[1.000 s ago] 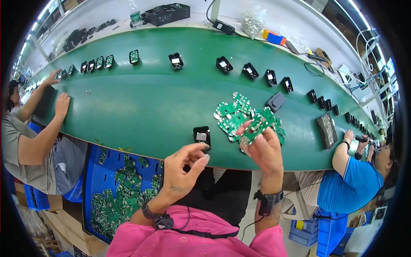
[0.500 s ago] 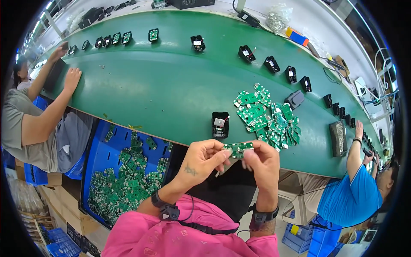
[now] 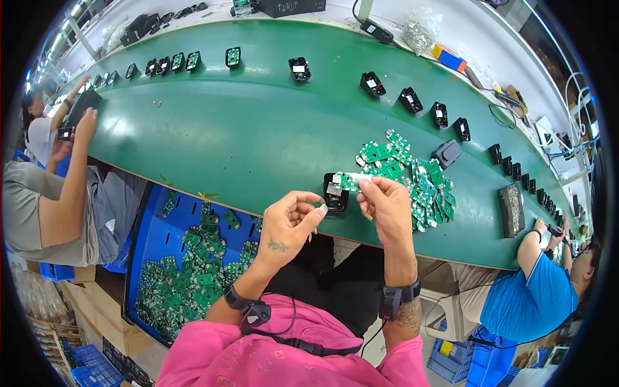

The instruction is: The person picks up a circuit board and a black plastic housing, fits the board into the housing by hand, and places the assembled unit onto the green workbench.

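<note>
Pinched between my right thumb and fingers is a green circuit board [image 3: 347, 181]; my right hand [image 3: 389, 209] holds it by its right end. The board hangs over the far part of an open black housing [image 3: 336, 205] at the table's near edge and partly hides it. A pale part shows inside that housing. My left hand [image 3: 288, 231] is closed just left of the housing, thumb against fingers. Something small and whitish shows at its fingertips, too small to name. To the right lies a heap of green circuit boards [image 3: 431, 197].
Black housings [image 3: 300, 68] stand in a curved row along the green table [image 3: 213, 138]. A grey block-shaped object [image 3: 446, 154] lies behind the heap. A blue bin [image 3: 169, 226] of boards sits below on the left. Co-workers sit at both sides, one in a blue shirt [image 3: 529, 297].
My right hand has carried the board forward to above the housing. My left hand has let go of the board and moved slightly left. The co-worker at left has drawn their hands back.
</note>
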A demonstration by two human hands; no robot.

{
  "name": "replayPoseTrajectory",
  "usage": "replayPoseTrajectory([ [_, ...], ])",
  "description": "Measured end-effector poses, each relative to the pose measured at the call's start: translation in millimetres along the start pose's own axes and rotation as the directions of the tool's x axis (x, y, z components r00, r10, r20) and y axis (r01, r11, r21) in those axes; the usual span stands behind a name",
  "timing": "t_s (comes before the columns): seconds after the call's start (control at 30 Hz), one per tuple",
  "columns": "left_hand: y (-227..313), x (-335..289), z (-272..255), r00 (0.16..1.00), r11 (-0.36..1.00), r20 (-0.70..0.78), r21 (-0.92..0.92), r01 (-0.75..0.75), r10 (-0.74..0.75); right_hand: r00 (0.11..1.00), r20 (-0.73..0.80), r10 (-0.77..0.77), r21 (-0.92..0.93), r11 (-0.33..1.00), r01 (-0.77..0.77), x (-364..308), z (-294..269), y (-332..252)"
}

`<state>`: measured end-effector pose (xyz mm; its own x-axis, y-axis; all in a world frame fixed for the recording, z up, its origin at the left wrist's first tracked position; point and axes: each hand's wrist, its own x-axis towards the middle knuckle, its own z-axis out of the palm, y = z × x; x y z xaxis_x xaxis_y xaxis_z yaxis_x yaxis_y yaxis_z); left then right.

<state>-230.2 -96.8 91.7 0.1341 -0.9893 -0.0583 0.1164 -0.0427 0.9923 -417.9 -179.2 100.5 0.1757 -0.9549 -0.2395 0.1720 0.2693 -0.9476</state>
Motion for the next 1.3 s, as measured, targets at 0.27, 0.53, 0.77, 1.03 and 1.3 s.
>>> replayPoseTrajectory([
  [0.27, -4, 13, 3, 0.997, 0.998, -0.063, 0.040, -0.040, 0.043, 1.000, 0.011, -0.028, -0.246, 0.969, 0.030, -10, 4, 6],
  [0.53, -9, 36, 5, 0.972, 1.000, 0.236, -0.008, -0.004, 0.006, 0.991, 0.024, -0.130, -0.521, 0.845, 0.124, -17, 11, 14],
  [0.77, -2, 27, 2, 0.923, 0.982, 0.365, -0.095, 0.163, -0.118, 0.976, 0.068, -0.205, -0.556, 0.805, 0.208, -35, 7, 11],
  [1.03, 22, 6, 15, 0.933, 0.998, 0.354, 0.019, 0.065, -0.067, 0.846, 0.141, -0.514, -0.550, 0.670, 0.499, -61, 9, -13],
  [1.3, 26, -4, 29, 0.948, 0.996, 0.317, 0.088, -0.016, -0.012, 0.813, 0.202, -0.546, -0.537, 0.633, 0.558, -70, 7, -17],
])
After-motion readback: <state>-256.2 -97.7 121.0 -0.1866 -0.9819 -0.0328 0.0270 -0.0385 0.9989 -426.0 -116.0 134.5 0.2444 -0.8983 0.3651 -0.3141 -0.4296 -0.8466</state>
